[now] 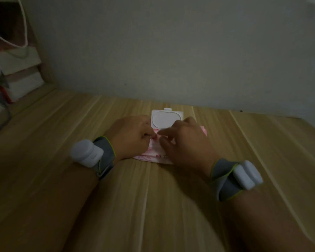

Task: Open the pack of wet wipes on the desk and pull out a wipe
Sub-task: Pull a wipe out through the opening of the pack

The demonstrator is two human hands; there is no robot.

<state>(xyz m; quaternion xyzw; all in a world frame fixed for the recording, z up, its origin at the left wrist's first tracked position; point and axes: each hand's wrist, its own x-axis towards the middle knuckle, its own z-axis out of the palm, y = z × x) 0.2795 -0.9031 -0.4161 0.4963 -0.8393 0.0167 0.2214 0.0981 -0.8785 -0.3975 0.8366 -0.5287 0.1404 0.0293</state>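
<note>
A pink pack of wet wipes lies flat on the wooden desk, near the wall. Its white plastic lid stands flipped up toward the wall. My left hand rests on the pack's left side, fingers curled and pressing it down. My right hand covers the pack's right side, with thumb and forefinger meeting at the opening under the lid. The opening itself is hidden by my fingers, and no wipe is visible. Both wrists carry grey straps with white devices.
A pale wall rises just behind the pack. At the far left stand a wooden shelf post, stacked white items and a white cable. The room is dim.
</note>
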